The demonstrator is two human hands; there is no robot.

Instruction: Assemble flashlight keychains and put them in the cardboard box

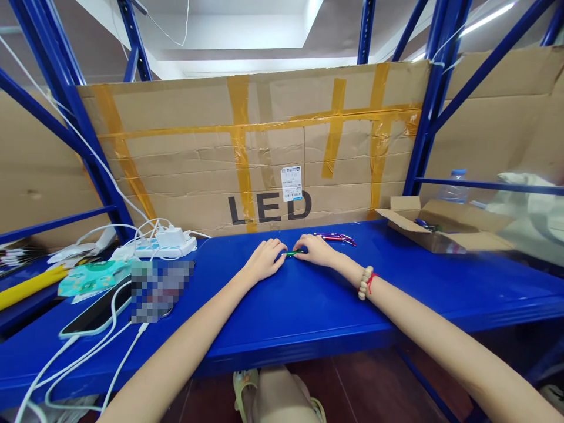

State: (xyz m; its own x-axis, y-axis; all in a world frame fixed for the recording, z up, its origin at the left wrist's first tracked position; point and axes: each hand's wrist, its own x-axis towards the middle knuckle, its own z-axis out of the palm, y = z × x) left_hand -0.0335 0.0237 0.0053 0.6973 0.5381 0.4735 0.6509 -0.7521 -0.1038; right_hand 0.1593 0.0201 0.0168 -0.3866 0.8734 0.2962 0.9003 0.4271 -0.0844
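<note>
A small green item [291,254] lies low over the blue tabletop [282,305], between my two hands. My left hand [265,259] has its fingers closed at the item's left end. At its right end, the fingers of my right hand [314,249] are closed on it; a beaded bracelet [363,283] and a red string are on that wrist. Just behind my right hand, purple and red slim metal pieces [337,238] lie side by side. The fingers partly cover the green item, so its full shape is hidden.
An open cardboard box [440,235] with small items sits at the right. Left are a power strip [165,247], a phone [99,311], a teal packet [99,277] and white cables. A cardboard panel [198,170] stands behind, between blue posts.
</note>
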